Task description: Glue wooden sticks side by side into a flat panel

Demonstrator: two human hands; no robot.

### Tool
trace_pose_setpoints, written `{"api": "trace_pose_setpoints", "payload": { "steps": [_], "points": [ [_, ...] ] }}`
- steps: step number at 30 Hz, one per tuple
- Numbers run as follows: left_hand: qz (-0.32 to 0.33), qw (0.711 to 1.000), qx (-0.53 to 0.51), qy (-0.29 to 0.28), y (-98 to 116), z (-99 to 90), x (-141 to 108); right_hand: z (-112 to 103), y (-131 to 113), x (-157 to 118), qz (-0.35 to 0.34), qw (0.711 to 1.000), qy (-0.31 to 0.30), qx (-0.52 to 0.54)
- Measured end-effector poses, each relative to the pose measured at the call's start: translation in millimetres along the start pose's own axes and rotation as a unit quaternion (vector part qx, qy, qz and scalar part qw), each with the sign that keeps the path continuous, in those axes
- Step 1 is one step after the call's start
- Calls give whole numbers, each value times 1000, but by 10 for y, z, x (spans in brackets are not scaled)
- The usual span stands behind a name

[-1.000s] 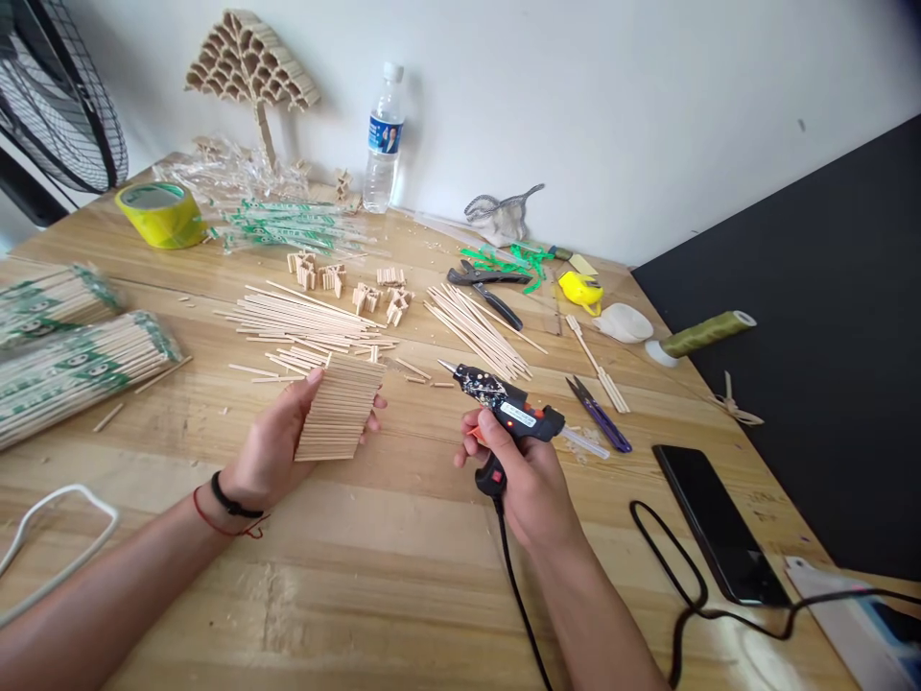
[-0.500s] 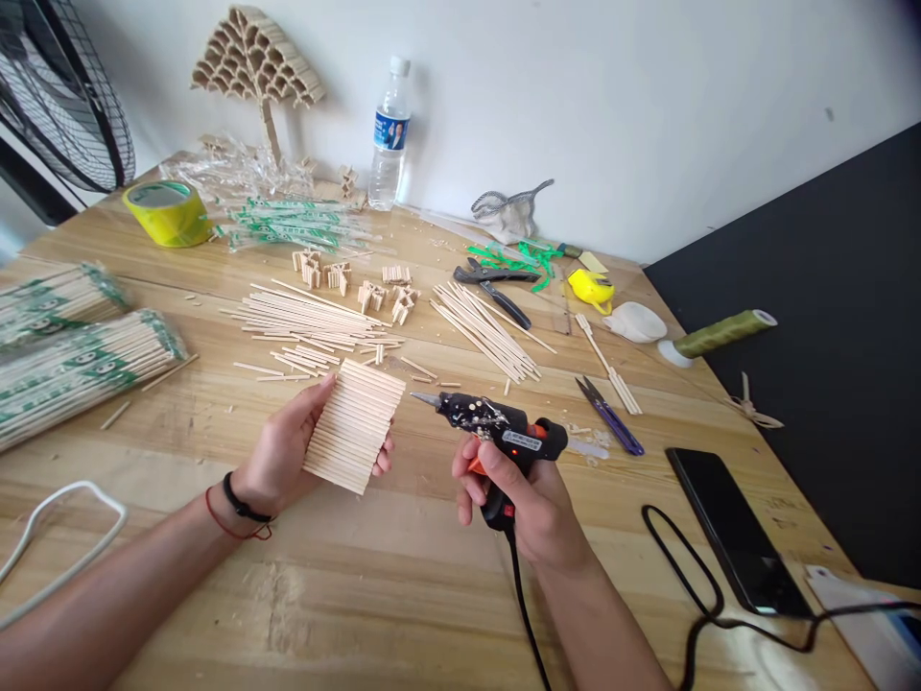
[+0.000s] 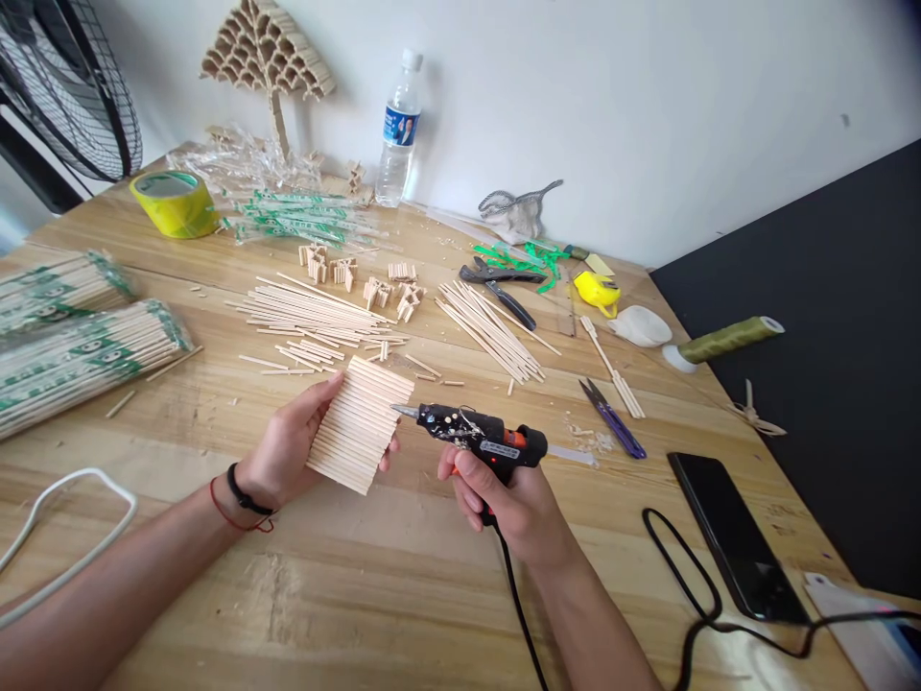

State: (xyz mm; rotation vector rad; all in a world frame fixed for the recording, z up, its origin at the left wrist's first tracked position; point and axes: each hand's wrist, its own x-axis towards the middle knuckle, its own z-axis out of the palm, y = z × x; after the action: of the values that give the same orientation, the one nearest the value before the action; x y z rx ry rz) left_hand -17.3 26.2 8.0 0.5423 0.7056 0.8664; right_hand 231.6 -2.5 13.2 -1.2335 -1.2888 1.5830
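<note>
My left hand (image 3: 292, 446) grips a flat panel of wooden sticks (image 3: 360, 427) laid side by side, thumb on its left edge and fingertips showing past its right edge. My right hand (image 3: 504, 494) is wrapped round a black hot glue gun (image 3: 475, 432) with a small red light on it. The gun's metal nozzle points left and lies at the panel's right edge; whether it touches cannot be made out. Behind the panel, short cut sticks (image 3: 309, 355) and longer loose sticks (image 3: 309, 312) lie on the wooden table (image 3: 345, 595).
Small stick assemblies (image 3: 378, 293), pliers (image 3: 496, 274), purple snips (image 3: 611, 419) and a phone (image 3: 734, 533) lie around. Bagged sticks (image 3: 86, 365) and yellow tape (image 3: 174, 206) are at left. A water bottle (image 3: 399, 134) stands by the wall. The gun's black cord (image 3: 519, 605) trails toward me.
The glue gun in my right hand has moved left, bringing its nozzle to the panel's right edge. My left hand still holds the panel; the view has shifted slightly.
</note>
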Motion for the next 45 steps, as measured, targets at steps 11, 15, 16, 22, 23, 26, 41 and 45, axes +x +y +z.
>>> {"api": "trace_pose_setpoints", "payload": {
  "steps": [11,15,16,22,23,26,41,45],
  "points": [
    [30,999,-17,-26,-8,7,-6,17,77,14,-22,999,-28,-2],
    [38,999,-18,-20,-29,-13,4,36,38,-5,-22,1000,0,2],
    [35,999,-17,-18,-34,-19,7,44,28,-8,-19,1000,4,-6],
    [29,1000,3,-12,-27,-16,18,73,-24,-22,-23,999,6,-22],
    [30,999,4,-10,-22,-9,17,69,-28,-23,-26,999,8,-21],
    [25,1000,1,3,-11,4,13,49,-22,-22,-31,999,18,-27],
    [12,1000,2,14,-38,9,12,31,44,5,-36,998,16,-50],
    [8,1000,-2,26,-18,51,6,42,45,-11,-23,997,-3,-68]
  ]
}}
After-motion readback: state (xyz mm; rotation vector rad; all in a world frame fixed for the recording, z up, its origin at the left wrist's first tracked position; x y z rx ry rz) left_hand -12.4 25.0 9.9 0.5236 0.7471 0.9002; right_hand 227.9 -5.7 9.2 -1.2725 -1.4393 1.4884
